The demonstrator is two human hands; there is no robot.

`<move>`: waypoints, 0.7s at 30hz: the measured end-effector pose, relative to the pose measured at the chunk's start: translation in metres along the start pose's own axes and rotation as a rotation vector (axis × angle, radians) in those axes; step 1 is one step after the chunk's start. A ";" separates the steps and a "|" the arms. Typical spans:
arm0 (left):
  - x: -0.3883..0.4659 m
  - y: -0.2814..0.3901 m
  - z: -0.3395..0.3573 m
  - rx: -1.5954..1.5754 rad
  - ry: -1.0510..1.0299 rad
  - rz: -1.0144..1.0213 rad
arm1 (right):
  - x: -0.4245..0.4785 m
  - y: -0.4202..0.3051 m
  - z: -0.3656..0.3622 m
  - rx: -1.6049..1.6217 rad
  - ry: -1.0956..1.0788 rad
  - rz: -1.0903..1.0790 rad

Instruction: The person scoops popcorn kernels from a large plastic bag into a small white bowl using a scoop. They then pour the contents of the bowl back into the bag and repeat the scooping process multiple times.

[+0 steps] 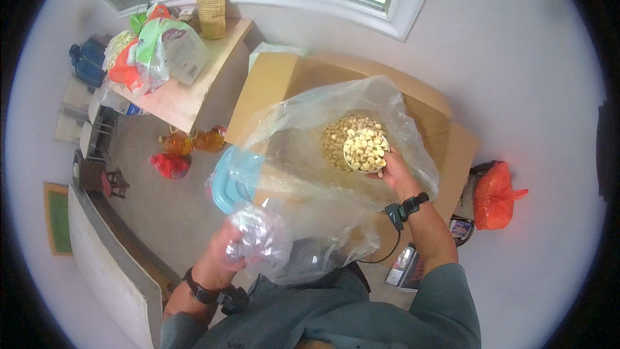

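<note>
My right hand [395, 169] grips a round cup [366, 151] heaped with pale, rounded kernels that look like dried lotus seeds. The cup is above a pile of the same kernels [334, 138] at the bottom of a large clear plastic liner bag [295, 155]. That bag lines a big open cardboard box [271, 77], its mouth spread wide. At lower left, my left hand [227, 247] is closed around a crumpled clear plastic bag [259, 232]. Glare and blur hide whether anything lies inside that crumpled bag.
A wooden table [179, 106] at upper left bears several packages. Near it on the floor are bottles of amber liquid [208, 140] and a red bag [169, 166]. A light-blue plastic basin [223, 184] adjoins the box's left side. An orange-red bag [494, 196] stands at right by the wall.
</note>
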State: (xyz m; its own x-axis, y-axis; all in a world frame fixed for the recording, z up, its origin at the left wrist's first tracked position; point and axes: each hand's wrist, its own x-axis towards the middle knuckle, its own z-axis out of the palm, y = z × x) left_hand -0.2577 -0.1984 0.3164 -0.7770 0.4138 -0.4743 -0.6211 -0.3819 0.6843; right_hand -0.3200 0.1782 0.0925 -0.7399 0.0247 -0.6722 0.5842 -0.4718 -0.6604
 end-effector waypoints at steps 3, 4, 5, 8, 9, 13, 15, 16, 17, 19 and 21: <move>0.001 -0.004 -0.002 -0.300 -0.148 0.009 | -0.022 -0.018 0.000 -0.006 -0.001 -0.053; 0.002 -0.003 0.003 -0.363 -0.135 0.011 | -0.033 -0.025 0.005 -0.002 0.021 -0.059; 0.004 -0.001 0.008 -0.332 -0.058 0.011 | -0.043 -0.034 0.010 0.002 0.043 -0.066; 0.019 0.006 0.025 -0.242 0.127 0.007 | -0.063 -0.051 0.006 0.032 0.014 -0.106; 0.022 0.005 0.028 -0.203 0.125 0.022 | -0.069 -0.057 0.006 0.051 -0.002 -0.125; 0.041 -0.010 0.023 -0.104 0.104 0.027 | -0.092 -0.078 0.003 0.027 0.033 -0.108; 0.052 -0.020 0.013 -0.082 0.091 0.019 | -0.105 -0.086 0.006 -0.043 0.051 -0.093; 0.058 -0.023 0.018 -0.074 0.159 0.022 | -0.110 -0.089 0.006 -0.068 0.028 -0.093; 0.063 -0.025 0.018 -0.071 0.174 0.013 | -0.115 -0.091 0.007 -0.092 0.005 -0.092; 0.082 -0.025 0.013 -0.060 0.199 -0.010 | -0.119 -0.091 0.012 -0.031 -0.056 -0.076; 0.102 -0.025 0.012 -0.056 0.180 -0.015 | -0.121 -0.092 0.015 0.003 -0.146 -0.044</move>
State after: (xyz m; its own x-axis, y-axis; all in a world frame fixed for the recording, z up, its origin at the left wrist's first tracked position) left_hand -0.3196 -0.1366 0.2575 -0.7703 0.2675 -0.5788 -0.6335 -0.4241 0.6471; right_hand -0.2889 0.2059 0.2397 -0.8054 -0.0827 -0.5869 0.5495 -0.4754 -0.6871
